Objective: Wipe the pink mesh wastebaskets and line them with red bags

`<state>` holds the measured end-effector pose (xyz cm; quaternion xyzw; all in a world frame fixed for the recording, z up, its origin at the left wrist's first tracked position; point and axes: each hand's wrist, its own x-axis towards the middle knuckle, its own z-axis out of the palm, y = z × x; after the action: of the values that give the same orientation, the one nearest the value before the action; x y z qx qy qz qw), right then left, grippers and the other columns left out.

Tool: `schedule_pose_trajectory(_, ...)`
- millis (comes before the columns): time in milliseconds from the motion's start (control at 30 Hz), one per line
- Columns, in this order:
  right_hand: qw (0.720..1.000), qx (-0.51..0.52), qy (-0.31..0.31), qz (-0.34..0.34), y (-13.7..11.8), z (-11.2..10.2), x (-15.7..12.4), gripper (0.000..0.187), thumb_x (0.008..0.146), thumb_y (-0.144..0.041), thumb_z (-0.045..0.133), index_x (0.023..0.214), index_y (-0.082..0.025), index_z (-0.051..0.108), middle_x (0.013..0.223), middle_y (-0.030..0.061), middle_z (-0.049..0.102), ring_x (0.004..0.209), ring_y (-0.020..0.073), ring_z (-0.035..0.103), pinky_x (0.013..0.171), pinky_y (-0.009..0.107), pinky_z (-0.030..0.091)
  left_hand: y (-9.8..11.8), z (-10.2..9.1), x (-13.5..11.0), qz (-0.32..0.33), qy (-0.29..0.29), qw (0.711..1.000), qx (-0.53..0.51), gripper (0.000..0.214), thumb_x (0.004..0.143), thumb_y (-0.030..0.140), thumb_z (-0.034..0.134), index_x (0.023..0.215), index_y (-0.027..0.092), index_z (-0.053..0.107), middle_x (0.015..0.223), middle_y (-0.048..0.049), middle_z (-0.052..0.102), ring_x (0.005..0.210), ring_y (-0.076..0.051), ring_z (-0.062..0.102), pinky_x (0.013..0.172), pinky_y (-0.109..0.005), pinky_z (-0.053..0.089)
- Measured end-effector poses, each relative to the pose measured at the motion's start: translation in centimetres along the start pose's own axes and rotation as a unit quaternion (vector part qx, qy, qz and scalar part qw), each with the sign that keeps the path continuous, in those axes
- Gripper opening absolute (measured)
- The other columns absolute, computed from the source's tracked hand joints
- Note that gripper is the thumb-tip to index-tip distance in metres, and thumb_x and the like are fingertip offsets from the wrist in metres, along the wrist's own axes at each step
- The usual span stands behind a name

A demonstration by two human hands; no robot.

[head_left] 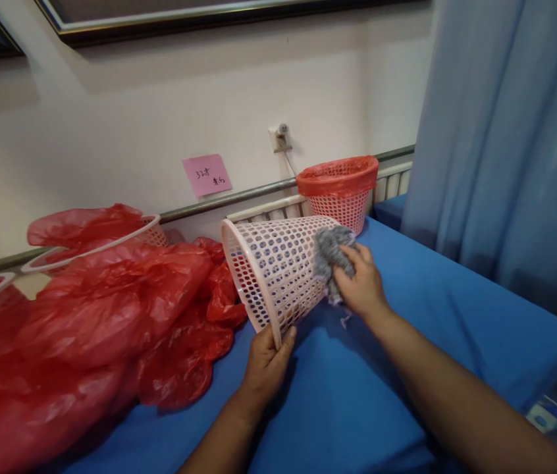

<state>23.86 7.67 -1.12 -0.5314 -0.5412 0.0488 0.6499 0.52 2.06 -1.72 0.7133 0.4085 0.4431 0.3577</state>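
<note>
Nearest, the left hand (269,363) has its grip clamped on the rim of a pale pink perforated basket (286,263). The basket is tipped sideways over the blue surface (338,401), mouth to the left; whether it touches the surface I cannot tell. The right hand (363,280) has its grip closed on a grey cloth (328,253), which lies against the basket's side near its right end. To the left, crumpled red plastic bags (85,329) are heaped, with a white-rimmed basket (156,235) behind them. Farther right, a red-lined basket (340,210) stands upright. Beyond, a pink note (207,174) and a socket (281,139) are on the wall (160,118).
</note>
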Motion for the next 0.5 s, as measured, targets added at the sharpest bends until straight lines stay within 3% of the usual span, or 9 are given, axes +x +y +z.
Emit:
schedule_pose_trajectory(100,0.99,-0.003,0.036,0.138,2.8,0.0,2.4,0.04,0.076,-0.035,0.061,0.111,-0.019,0.072,0.11,0.0106,0.068,0.108,0.0316,0.064,0.106,0.057,0.05,-0.1,0.4,0.1,0.019,-0.037,0.999,0.017,0.042,0.097,0.038,0.059,0.134,0.018,0.067,0.132,-0.0121,0.071,0.127,-0.03,0.063,0.115,-0.05,0.045)
schedule_pose_trajectory(167,0.99,0.001,0.041,0.131,3.0,0.1,2.5,0.041,0.076,-0.036,0.06,0.112,-0.019,0.072,0.11,0.0107,0.068,0.109,0.0314,0.064,0.106,0.056,0.049,-0.3,0.5,0.2,0.031,-0.058,0.997,0.037,0.042,0.096,0.034,0.059,0.134,0.018,0.067,0.136,-0.0127,0.069,0.129,-0.03,0.062,0.116,-0.051,0.043)
schedule_pose_trajectory(300,0.998,0.017,-0.016,-0.066,-0.9,0.4,-1.0,0.045,0.081,-0.028,0.06,0.125,-0.019,0.066,0.139,0.0162,0.055,0.129,0.0329,0.057,0.111,0.053,0.047,-0.8,0.5,0.4,0.038,-0.054,0.996,0.063,0.039,0.092,0.028,0.061,0.128,0.017,0.07,0.13,-0.0126,0.072,0.125,-0.03,0.064,0.114,-0.05,0.045)
schedule_pose_trajectory(400,0.964,0.072,-0.123,-0.224,-4.2,0.0,-3.9,0.054,0.079,-0.022,0.064,0.134,-0.023,0.061,0.154,0.014,0.042,0.133,0.032,0.055,0.108,0.048,0.052,-1.2,0.3,0.5,0.036,-0.047,0.997,0.041,0.027,0.088,0.028,0.064,0.111,0.018,0.075,0.108,-0.008,0.078,0.101,-0.027,0.07,0.099,-0.044,0.056)
schedule_pose_trajectory(500,0.943,0.102,-0.16,-0.273,-5.3,-0.3,-4.8,0.059,0.078,-0.02,0.065,0.136,-0.026,0.059,0.155,0.0123,0.04,0.131,0.031,0.057,0.104,0.046,0.055,-1.2,0.2,0.6,0.023,-0.064,0.997,0.022,0.019,0.088,0.029,0.065,0.101,0.02,0.076,0.098,-0.005,0.079,0.085,-0.025,0.07,0.086,-0.039,0.06)
